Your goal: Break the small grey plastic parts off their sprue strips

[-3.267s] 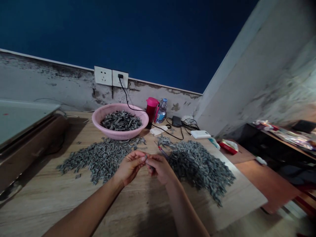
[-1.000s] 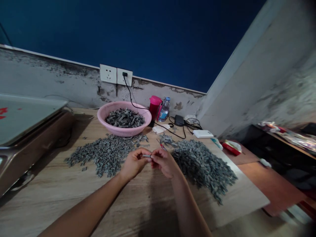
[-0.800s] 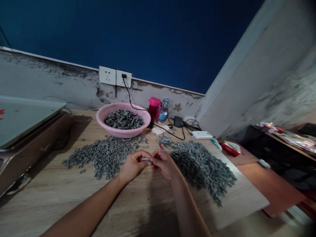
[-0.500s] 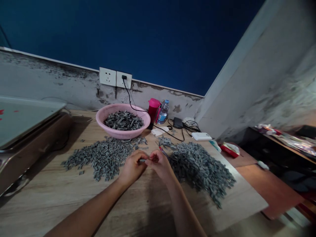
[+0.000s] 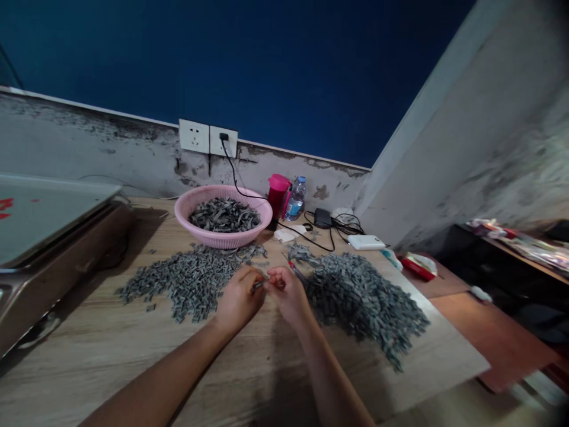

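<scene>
My left hand (image 5: pixel 239 298) is closed, with a small grey piece (image 5: pixel 256 287) showing between thumb and fingers. Pressed up against it, my right hand (image 5: pixel 288 295) is pinched shut at the fingertips; what lies in that pinch is too small to make out. Left of my hands spreads a heap of small grey rectangular pieces (image 5: pixel 189 279). To the right lies a taller pile of similar grey pieces (image 5: pixel 364 299). A slim red-and-dark tool (image 5: pixel 295 270) rests just beyond my right hand, partly hidden.
Behind my hands stands a pink basket (image 5: pixel 222 239) of grey strips. Beyond are a pink-lidded cup (image 5: pixel 276 193), a water bottle (image 5: pixel 295 201), a black adapter (image 5: pixel 322 218) with cables and a white device (image 5: pixel 365 242). A metal scale (image 5: pixel 66 249) occupies the left.
The camera view has shifted slightly. My fingers have turned a little around the small grey piece, and both hands remain together in the same place.
</scene>
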The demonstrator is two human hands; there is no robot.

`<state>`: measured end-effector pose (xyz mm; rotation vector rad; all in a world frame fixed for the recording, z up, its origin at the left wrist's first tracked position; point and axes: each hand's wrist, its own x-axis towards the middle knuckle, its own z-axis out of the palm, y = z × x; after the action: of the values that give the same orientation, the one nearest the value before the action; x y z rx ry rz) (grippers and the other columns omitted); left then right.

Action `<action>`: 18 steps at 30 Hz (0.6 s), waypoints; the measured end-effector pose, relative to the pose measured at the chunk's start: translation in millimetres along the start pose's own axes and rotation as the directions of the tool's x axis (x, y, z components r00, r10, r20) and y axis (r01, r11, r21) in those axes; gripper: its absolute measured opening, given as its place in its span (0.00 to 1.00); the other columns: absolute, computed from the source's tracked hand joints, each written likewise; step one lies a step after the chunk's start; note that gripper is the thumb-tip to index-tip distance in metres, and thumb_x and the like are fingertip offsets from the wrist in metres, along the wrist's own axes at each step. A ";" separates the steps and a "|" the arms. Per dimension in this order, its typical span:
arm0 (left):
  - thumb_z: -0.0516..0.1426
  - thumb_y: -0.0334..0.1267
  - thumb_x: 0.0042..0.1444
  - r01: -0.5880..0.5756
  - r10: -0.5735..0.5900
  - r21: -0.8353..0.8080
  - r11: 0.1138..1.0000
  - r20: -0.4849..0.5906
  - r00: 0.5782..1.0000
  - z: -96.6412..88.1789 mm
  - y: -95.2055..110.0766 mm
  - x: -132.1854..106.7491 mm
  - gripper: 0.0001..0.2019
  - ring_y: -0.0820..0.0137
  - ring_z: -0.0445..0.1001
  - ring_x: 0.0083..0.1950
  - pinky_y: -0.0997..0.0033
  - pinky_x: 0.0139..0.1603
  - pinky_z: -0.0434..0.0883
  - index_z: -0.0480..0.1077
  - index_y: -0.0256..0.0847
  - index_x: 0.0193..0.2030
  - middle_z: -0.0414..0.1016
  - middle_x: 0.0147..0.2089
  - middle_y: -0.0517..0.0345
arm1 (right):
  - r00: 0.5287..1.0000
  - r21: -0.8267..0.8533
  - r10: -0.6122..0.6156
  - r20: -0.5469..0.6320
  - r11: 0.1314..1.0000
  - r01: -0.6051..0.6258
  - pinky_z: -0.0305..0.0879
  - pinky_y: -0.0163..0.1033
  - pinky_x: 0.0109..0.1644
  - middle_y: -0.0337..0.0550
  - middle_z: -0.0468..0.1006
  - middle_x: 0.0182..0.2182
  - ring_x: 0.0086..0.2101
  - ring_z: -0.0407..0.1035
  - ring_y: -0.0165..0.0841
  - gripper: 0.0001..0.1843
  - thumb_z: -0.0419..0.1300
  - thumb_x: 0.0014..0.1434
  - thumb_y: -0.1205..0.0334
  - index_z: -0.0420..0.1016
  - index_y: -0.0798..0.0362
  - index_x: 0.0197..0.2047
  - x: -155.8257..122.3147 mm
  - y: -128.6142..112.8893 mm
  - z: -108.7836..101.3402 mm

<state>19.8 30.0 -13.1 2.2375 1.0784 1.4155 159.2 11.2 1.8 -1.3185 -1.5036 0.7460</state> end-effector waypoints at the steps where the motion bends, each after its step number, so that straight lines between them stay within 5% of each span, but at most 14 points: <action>1: 0.53 0.26 0.51 -0.011 0.011 0.017 1.000 0.008 1.000 1.1 0.0 -1.1 0.05 0.68 0.67 0.38 0.70 0.41 0.66 0.67 0.37 0.31 0.67 0.34 0.53 | 1.000 -0.026 0.012 0.005 1.000 -0.012 0.64 0.34 0.31 0.37 0.71 0.25 0.25 0.67 0.30 0.11 0.58 0.48 0.65 0.68 0.53 0.38 -1.3 -2.8 1.6; 6: 0.52 0.26 0.51 -0.035 0.034 0.029 0.999 0.027 0.999 3.3 0.9 -4.7 0.05 0.68 0.66 0.37 0.70 0.40 0.66 0.67 0.37 0.32 0.67 0.34 0.53 | 1.000 -0.166 -0.003 -0.016 0.986 0.001 0.65 0.35 0.33 0.39 0.74 0.25 0.27 0.69 0.32 0.11 0.54 0.49 0.68 0.70 0.53 0.38 -6.0 -9.1 6.9; 18: 0.54 0.27 0.50 0.058 -0.058 -0.053 0.997 -0.009 0.998 -4.5 2.8 2.7 0.04 0.69 0.68 0.37 0.71 0.40 0.66 0.68 0.38 0.31 0.68 0.33 0.54 | 0.999 -0.037 -0.035 -0.029 0.999 0.034 0.68 0.37 0.35 0.44 0.75 0.29 0.30 0.70 0.34 0.11 0.52 0.54 0.61 0.70 0.54 0.40 -0.5 6.0 5.2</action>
<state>17.7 29.4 -7.5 2.1475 1.0872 1.4163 156.7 12.8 -5.6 -1.3219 -1.5185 0.6772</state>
